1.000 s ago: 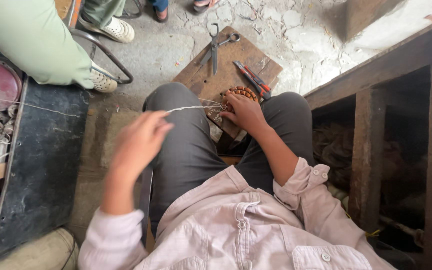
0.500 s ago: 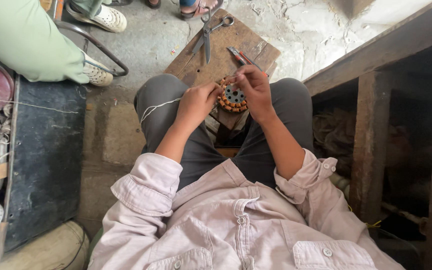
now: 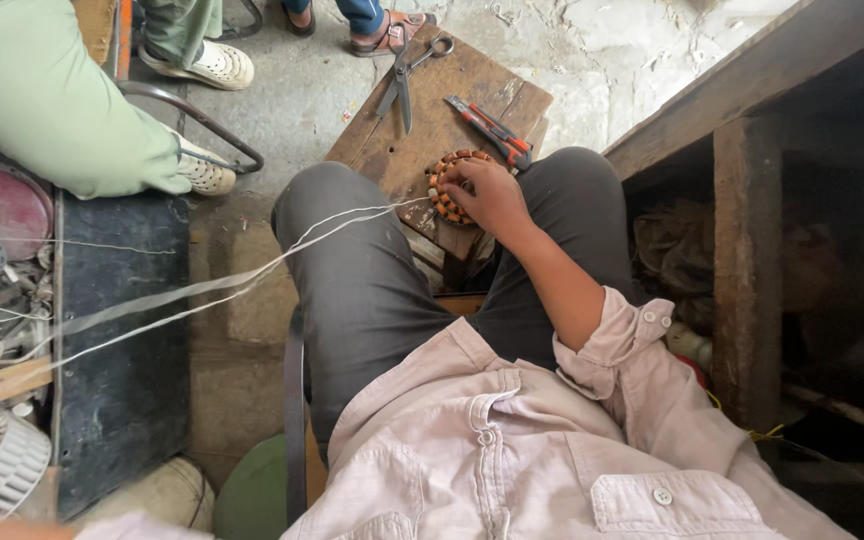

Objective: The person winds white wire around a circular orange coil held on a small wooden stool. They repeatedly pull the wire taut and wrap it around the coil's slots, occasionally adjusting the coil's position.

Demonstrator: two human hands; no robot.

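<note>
- the right hand [image 3: 492, 195] is pressing down on a round stator [image 3: 452, 185] with copper-coloured coils, which is lying on the small wooden board [image 3: 432, 120] between the knees.
- its fingers are curling closed over the ring's rim, pinning it flat.
- pale wire strands [image 3: 252, 275] are running taut from the ring toward the lower left; keeping that tension even looks wise.
- the left hand is sitting outside the view, so its grip cannot be told.
- scissors [image 3: 402, 75] and a red-handled cutter [image 3: 492, 130] are lying untouched on the board.

A rough grey concrete floor [image 3: 292, 110], lit by daylight and whitened toward the upper right of the frame, is seen across the top. A dark wooden frame [image 3: 752, 200] is set along the right edge, and a black bench top [image 3: 117, 380] at lower left.
</note>
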